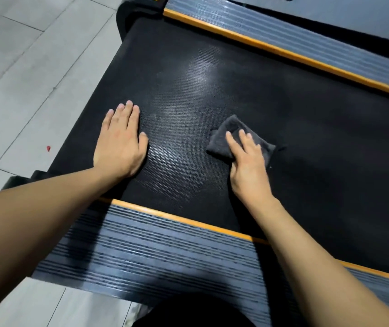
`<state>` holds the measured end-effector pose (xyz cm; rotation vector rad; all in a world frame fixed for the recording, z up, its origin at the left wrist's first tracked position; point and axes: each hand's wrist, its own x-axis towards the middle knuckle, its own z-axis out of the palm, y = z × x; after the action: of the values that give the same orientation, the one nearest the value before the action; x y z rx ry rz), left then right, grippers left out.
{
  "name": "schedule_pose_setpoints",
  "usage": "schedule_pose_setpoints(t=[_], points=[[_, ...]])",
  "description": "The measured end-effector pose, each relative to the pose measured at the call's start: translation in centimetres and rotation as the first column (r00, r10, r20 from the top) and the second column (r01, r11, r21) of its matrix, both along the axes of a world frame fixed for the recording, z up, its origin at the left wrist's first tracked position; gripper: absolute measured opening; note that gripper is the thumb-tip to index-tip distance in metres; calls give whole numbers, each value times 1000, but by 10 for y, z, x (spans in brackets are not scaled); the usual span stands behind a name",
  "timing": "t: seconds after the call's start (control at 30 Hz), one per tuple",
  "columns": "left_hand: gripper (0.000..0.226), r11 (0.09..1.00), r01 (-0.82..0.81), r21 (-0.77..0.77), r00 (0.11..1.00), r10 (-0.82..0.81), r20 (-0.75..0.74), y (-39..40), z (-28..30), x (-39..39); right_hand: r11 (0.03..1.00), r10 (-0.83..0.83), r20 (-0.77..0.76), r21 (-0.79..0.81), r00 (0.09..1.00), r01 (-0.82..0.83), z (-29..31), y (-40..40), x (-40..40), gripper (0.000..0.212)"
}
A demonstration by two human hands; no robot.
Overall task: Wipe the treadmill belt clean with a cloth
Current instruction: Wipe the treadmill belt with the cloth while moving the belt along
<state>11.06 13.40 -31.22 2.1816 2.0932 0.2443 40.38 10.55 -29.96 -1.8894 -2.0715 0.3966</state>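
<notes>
The black textured treadmill belt point(283, 109) fills the middle of the view, with pale smears around its centre-left. A folded dark grey cloth point(226, 135) lies on the belt. My right hand point(247, 161) presses flat on the cloth with straight fingers, covering its near half. My left hand point(120, 140) rests flat on the belt near its left end, fingers straight and together, holding nothing, about a hand's width left of the cloth.
Grey ribbed side rails with orange edging run along the near side point(165, 251) and far side point(283, 36) of the belt. Grey floor tiles point(23, 67) lie to the left, with a small red speck point(48, 148). A black end cover point(132, 15) caps the belt's far-left corner.
</notes>
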Motion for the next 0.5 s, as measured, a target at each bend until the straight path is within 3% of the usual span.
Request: schedule_pose_setpoints(t=[0.17,0.3,0.5], points=[[69,999,22,-24,1000,-21,21,1,4,-2,955,296,-46,44,954,-294,-7,18,-98,69],[68,999,29,-16,999,-28,41,1,5,-4,916,401,-17,-5,916,-401,1,4,-62,72],[69,999,33,-30,997,-31,74,0,8,-4,982,175,7,-75,985,-174,7,-38,43,75]])
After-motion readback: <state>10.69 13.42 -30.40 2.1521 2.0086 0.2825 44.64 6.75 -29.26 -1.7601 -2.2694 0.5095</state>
